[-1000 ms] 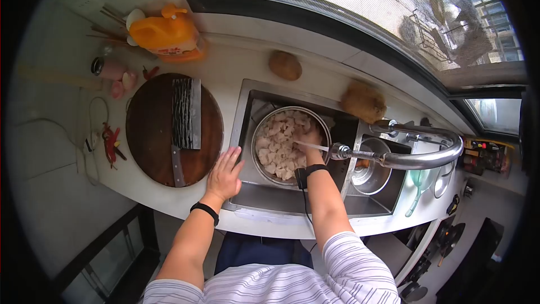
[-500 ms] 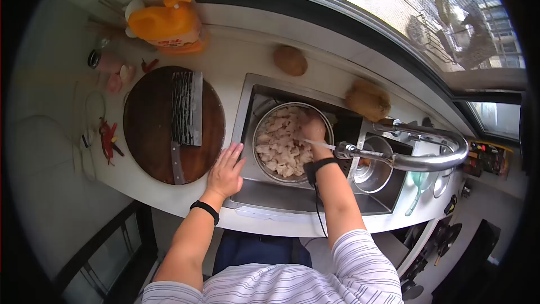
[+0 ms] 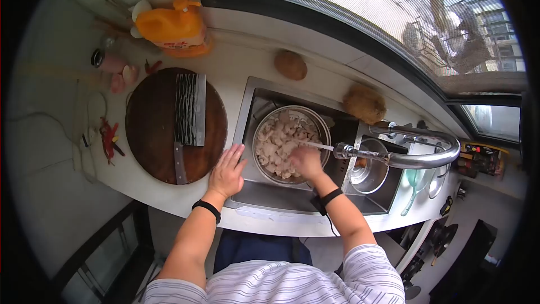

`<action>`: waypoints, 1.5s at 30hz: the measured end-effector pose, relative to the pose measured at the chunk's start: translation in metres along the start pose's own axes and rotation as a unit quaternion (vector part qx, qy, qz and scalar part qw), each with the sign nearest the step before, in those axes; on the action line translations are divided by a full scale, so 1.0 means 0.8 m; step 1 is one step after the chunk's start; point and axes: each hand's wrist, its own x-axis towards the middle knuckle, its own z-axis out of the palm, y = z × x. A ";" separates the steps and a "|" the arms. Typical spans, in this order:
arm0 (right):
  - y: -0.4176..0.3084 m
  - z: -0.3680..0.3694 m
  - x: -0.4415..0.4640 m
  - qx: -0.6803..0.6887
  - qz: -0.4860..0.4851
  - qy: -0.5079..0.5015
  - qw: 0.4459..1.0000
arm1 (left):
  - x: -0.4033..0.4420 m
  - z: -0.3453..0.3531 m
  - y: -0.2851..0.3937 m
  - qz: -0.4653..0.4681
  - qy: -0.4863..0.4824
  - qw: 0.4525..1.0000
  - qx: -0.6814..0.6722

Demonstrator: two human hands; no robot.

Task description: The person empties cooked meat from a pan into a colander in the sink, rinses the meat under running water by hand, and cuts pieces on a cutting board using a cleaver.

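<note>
"While I'm watching from a distance through the head camera, what are you seeing at the far left?"

"Red chilies (image 3: 108,139) are lying on the counter, and a pink jar (image 3: 111,63) is standing behind them. Next, a round board (image 3: 151,135) is carrying a cleaver (image 3: 189,110), its handle pointing toward my side. An orange bottle (image 3: 174,29) is standing behind the board."

"And my left hand?"

"Your left hand (image 3: 226,171) is lying flat between the board and the sink (image 3: 275,200), palm down, fingers stretched out, holding nothing that I'm seeing."

"Moving right, where are the pale chunks sitting?"

"Those pale chunks (image 3: 275,143) are filling much of a metal bowl (image 3: 320,125), which is resting inside the sink. A brown potato (image 3: 291,65) is lying behind it."

"What is my right hand doing?"

"Your right hand (image 3: 306,162) is hanging at the bowl's right side, over the chunks. Its fingers are blurring, so I can't tell whether they're pinching anything. Water is running from the faucet (image 3: 343,151) onto or just beside that hand. Farther right, a second bowl (image 3: 365,180) is sitting in the smaller compartment, and a green-handled utensil (image 3: 409,202) is lying past it."
</note>
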 end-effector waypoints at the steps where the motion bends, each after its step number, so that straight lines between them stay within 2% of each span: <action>1: 0.010 0.001 0.000 0.112 0.142 0.075 0.981 | 0.001 0.000 0.000 0.000 0.002 1.000 0.003; 2: 0.028 0.012 -0.003 0.218 0.280 0.148 0.923 | 0.001 -0.001 0.000 0.000 0.002 1.000 0.007; 3: 0.049 0.028 -0.006 0.292 0.329 0.175 0.881 | 0.001 0.000 0.000 -0.001 -0.001 1.000 0.005; 4: 0.043 0.025 -0.006 0.293 0.332 0.173 0.880 | 0.001 0.000 0.001 -0.005 0.007 1.000 -0.006; 5: 0.032 0.019 -0.003 0.440 0.424 0.136 0.780 | 0.002 0.000 0.002 -0.007 0.014 1.000 -0.015; 6: 0.021 0.012 0.001 0.569 0.498 0.094 0.648 | 0.002 0.000 0.002 -0.007 0.011 1.000 -0.014; 7: 0.031 0.030 0.002 0.675 0.466 0.071 0.568 | 0.002 -0.001 0.002 -0.007 0.010 1.000 -0.013; 10: -0.015 -0.002 0.027 0.674 0.503 0.116 0.529 | 0.002 0.000 0.002 -0.007 0.004 1.000 -0.008; 11: -0.013 -0.005 0.033 0.633 0.549 0.079 0.539 | 0.002 0.001 0.002 -0.007 0.005 1.000 -0.008; 12: -0.009 -0.001 0.040 0.635 0.550 0.081 0.536 | 0.003 0.000 0.002 -0.005 0.002 1.000 -0.008; 14: -0.010 0.012 0.049 0.704 0.526 0.037 0.476 | 0.004 -0.001 0.005 -0.015 -0.001 1.000 -0.005; 15: -0.018 0.016 0.051 0.705 0.526 0.039 0.474 | 0.005 -0.001 0.007 -0.012 0.000 1.000 -0.001; 17: -0.048 0.011 0.059 0.694 0.465 0.051 0.547 | 0.004 0.000 0.005 -0.006 -0.007 1.000 0.013; 18: -0.056 0.004 0.059 0.697 0.462 0.054 0.546 | 0.003 0.001 0.005 -0.003 -0.013 1.000 0.026; 20: -0.063 -0.005 0.057 0.696 0.395 -0.006 0.599 | 0.006 -0.002 0.009 -0.003 -0.002 1.000 0.020; 21: -0.065 -0.011 0.052 0.664 0.412 0.034 0.623 | 0.005 -0.003 0.013 -0.008 0.007 1.000 0.009; 22: -0.059 -0.016 0.042 0.668 0.408 0.037 0.621 | 0.002 0.000 0.015 -0.003 0.008 1.000 0.013; 24: -0.032 -0.030 0.022 0.695 0.409 0.089 0.584 | 0.005 0.006 0.014 -0.020 0.033 0.999 0.005; 25: -0.024 -0.045 0.012 0.755 0.379 0.117 0.522 | 0.014 0.003 0.029 -0.027 0.083 0.996 0.031; 26: -0.021 -0.062 -0.003 0.807 0.351 0.144 0.453 | 0.025 0.007 0.045 -0.024 0.077 0.996 0.031; 27: -0.015 -0.076 -0.009 0.831 0.324 0.155 0.424 | 0.044 0.013 0.063 -0.121 0.092 0.979 -0.139; 28: -0.013 -0.091 -0.012 0.838 0.315 0.160 0.415 | 0.069 0.021 0.083 -0.213 0.108 0.922 -0.303; 30: -0.023 -0.128 -0.011 0.854 0.301 0.161 0.393 | 0.124 0.044 0.121 -0.225 0.094 0.860 -0.448; 31: -0.020 -0.132 -0.011 0.854 0.300 0.165 0.391 | 0.154 0.054 0.139 -0.247 0.062 0.785 -0.564; 32: -0.016 -0.133 -0.012 0.858 0.252 0.157 0.419 | 0.179 0.061 0.151 -0.266 0.026 0.694 -0.668; 33: -0.011 -0.136 -0.010 0.859 0.201 0.151 0.446 | 0.199 0.069 0.156 -0.263 0.021 0.696 -0.668; 35: -0.007 -0.138 -0.009 0.865 0.180 0.150 0.445 | 0.226 0.089 0.164 -0.289 -0.103 0.561 -0.768; 36: -0.006 -0.136 -0.010 0.869 0.159 0.142 0.446 | 0.232 0.099 0.168 -0.315 -0.109 0.568 -0.752; 38: -0.008 -0.146 -0.013 0.895 0.146 0.092 0.411 | 0.231 0.099 0.175 -0.314 -0.132 0.459 -0.820; 39: -0.008 -0.145 -0.011 0.900 0.142 0.070 0.406 | 0.228 0.098 0.182 -0.315 -0.136 0.459 -0.819; 41: -0.011 -0.134 -0.004 0.907 0.134 0.051 0.396 | 0.217 0.099 0.191 -0.349 -0.183 0.318 -0.862; 42: -0.016 -0.127 0.000 0.911 0.154 0.047 0.380 | 0.213 0.100 0.192 -0.352 -0.187 0.321 -0.859; 44: -0.004 -0.096 0.003 0.916 0.171 0.044 0.359 | 0.206 0.104 0.192 -0.352 -0.124 0.339 -0.863; 45: 0.019 -0.059 0.011 0.958 0.021 -0.082 0.273 | 0.204 0.095 0.202 -0.390 -0.089 0.411 -0.820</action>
